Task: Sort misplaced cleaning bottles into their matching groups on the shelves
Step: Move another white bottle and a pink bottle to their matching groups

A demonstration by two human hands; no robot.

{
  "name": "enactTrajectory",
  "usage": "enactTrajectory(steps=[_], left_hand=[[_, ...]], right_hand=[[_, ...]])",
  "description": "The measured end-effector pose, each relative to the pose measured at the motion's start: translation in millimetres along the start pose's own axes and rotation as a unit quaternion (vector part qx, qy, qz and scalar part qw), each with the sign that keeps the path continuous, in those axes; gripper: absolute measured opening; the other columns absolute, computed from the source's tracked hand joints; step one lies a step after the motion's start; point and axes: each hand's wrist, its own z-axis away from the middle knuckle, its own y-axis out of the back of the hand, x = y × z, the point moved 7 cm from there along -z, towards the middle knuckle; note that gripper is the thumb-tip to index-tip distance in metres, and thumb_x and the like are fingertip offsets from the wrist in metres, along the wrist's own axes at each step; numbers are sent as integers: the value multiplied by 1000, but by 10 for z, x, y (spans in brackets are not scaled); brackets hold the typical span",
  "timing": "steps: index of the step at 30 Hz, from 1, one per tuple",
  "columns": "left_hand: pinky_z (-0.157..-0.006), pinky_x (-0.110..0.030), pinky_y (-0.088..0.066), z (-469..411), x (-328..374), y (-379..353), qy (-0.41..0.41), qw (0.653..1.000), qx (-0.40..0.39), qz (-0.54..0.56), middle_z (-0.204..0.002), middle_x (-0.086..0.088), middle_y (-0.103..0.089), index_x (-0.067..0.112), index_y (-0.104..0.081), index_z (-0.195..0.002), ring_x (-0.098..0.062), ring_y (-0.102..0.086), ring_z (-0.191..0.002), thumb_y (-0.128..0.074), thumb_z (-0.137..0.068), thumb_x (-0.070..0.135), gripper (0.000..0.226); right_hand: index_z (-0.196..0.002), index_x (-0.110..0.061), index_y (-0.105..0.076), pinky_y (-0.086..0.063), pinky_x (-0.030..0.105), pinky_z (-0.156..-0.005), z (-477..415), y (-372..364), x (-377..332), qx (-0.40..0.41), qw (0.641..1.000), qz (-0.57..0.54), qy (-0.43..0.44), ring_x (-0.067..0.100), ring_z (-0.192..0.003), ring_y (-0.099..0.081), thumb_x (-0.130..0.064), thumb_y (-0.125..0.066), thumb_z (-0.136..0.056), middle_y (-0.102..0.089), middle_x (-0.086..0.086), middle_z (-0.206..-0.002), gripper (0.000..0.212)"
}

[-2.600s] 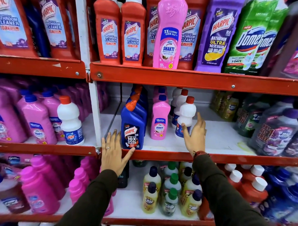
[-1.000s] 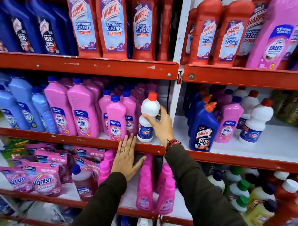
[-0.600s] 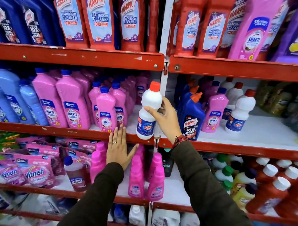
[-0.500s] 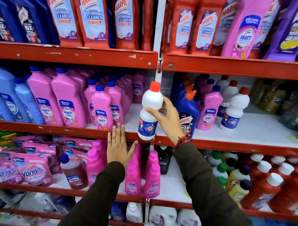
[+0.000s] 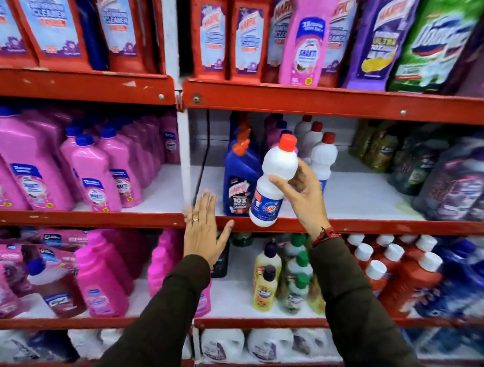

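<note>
**One white bottle in hand, three more on the middle shelf**

We count one white bottle (image 5: 274, 182) with a red cap held in the air, and three like it, the white bottles (image 5: 321, 156), standing in a file toward the back of the middle right bay; beside them stands a row of blue Harpic bottles (image 5: 239, 177), the exact number lost in the blur; one tall pink Shakti bottle (image 5: 303, 44) stands among the red Harpic bottles (image 5: 214, 38) on the top right shelf; the pink bottles (image 5: 97, 168) in the middle left bay are too many and too blurred to count.

The racks are red metal with white boards; the red shelf edge (image 5: 372, 226) runs across the middle, and a white upright (image 5: 185, 158) divides the two bays; goods fill every level around us.

The held bottle is tilted, cap up and leaning right, with a blue label low on its body; it hangs in front of the right bay, just before the blue row. Our right hand (image 5: 304, 197) is wrapped around its waist, thumb in front, fingers behind; our left hand (image 5: 202, 231) lies flat and spread against the shelf edge, gripping nothing.
</note>
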Motion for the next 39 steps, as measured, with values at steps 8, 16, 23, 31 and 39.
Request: enactTrajectory(steps=[8,16,23,31,39], left_hand=[[-128,-48,-9,-108,65,-325,46,998,-25,-44,-167,-15,-25,3,-28,-157,-32,-17,-157,-2,-93,77,101],[-129,-48,-9,-119,88,-348,52,996,-16,-69,-167,-17,-26,2,-25,-158,-34,-17,-157,-8,-90,84,108],[-129,-48,-8,-109,68,-349,50,996,-19,-71,-168,-15,-22,4,-19,-160,-32,-12,-158,-10,-88,86,110],[-129,-46,-4,-113,62,-343,48,996,-34,-67,-168,-15,-21,4,-19,-160,-31,-10,-158,-11,-88,86,109],[-129,-47,-1,-116,105,-253,55,998,-42,-11,-171,-14,-7,7,-5,-162,-28,4,-159,-5,-81,92,118]], right_hand=[[-147,-10,-55,-56,16,-89,-265,932,187,58,998,36,12,23,-124,-66,-7,-77,-94,-68,8,-139,58],[-149,-16,-53,-56,14,-96,-344,1298,487,74,995,63,-4,25,-131,-62,-12,-78,-93,-65,4,-143,61],[-157,-19,-44,-53,2,-75,-369,1283,626,68,993,84,-44,23,-126,-59,-15,-73,-97,-61,7,-145,67],[-162,-24,-34,-49,27,-96,-354,1291,611,47,991,108,-68,29,-138,-53,-18,-70,-100,-51,7,-156,72],[-162,-18,-28,-36,36,-121,-254,1238,406,87,973,210,-47,23,-150,-40,-34,-71,-98,-37,9,-166,79]])
